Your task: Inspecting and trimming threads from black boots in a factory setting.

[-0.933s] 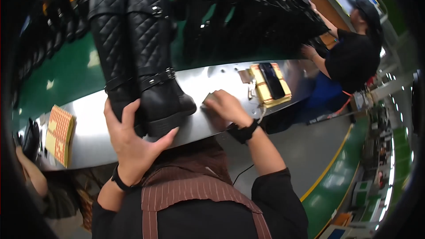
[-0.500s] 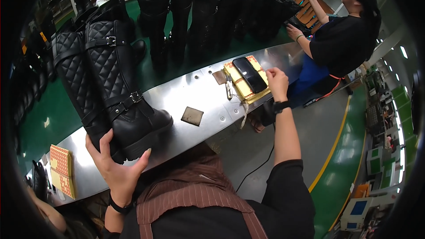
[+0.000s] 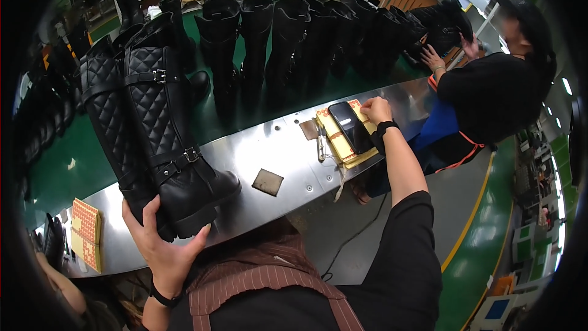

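A pair of tall black quilted boots with buckled straps, the left boot [image 3: 103, 119] and the right boot [image 3: 152, 107], stands upright at the left of the metal bench. My left hand [image 3: 162, 254] grips them low down, fingers against the left boot and thumb near the right boot's sole. Farther right, my right hand [image 3: 377, 112] is at the far right edge of a stack of yellow sheets with red spots [image 3: 331, 138]. Its thumb and fingers are pinched together; whatever lies between them is too small to make out. A black phone [image 3: 353, 130] rests on that stack.
The metal bench [image 3: 239, 147] holds a grey-brown square pad [image 3: 267, 182], a smaller brown piece [image 3: 309, 129] and a small metal tool [image 3: 320, 148]. Another yellow stack [image 3: 86, 236] lies far left. Behind stand several black boots [image 3: 286, 43]. A co-worker [image 3: 490, 92] handles boots at right.
My right hand has come down onto the yellow stack's edge from just beside it. The left hand keeps its grip on the boots. The co-worker's hands have come together around a boot.
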`<state>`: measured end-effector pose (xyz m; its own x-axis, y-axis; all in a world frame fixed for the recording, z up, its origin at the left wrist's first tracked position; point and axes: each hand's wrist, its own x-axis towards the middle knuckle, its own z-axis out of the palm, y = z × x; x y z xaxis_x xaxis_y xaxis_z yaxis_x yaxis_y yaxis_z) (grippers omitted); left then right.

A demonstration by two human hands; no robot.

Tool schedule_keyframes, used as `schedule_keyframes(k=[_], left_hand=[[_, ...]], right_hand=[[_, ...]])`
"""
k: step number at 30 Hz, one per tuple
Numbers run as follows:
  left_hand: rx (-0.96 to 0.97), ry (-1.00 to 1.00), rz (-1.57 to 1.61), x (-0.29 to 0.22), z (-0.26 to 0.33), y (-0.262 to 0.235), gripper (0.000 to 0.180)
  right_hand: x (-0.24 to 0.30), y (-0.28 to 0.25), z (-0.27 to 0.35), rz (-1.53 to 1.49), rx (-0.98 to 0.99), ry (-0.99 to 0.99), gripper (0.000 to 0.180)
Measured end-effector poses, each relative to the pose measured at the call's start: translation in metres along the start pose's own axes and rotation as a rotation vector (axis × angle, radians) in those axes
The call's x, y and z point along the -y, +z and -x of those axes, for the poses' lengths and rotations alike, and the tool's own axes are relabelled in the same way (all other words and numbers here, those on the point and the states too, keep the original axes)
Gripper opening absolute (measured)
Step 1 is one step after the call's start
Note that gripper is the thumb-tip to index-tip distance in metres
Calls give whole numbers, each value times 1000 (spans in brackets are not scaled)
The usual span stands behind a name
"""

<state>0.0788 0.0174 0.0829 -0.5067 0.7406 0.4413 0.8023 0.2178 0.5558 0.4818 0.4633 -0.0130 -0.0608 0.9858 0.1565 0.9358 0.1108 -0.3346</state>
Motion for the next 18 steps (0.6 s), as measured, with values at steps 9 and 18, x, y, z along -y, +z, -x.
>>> schedule_keyframes(k=[9, 18], left_hand=[[2, -6, -18, 3, 0, 0, 79], [-19, -4, 14, 2, -4, -1, 81]], right_hand=[[-3, 7, -15, 248, -28, -148, 13], [-20, 3, -26, 119, 124, -172, 17]])
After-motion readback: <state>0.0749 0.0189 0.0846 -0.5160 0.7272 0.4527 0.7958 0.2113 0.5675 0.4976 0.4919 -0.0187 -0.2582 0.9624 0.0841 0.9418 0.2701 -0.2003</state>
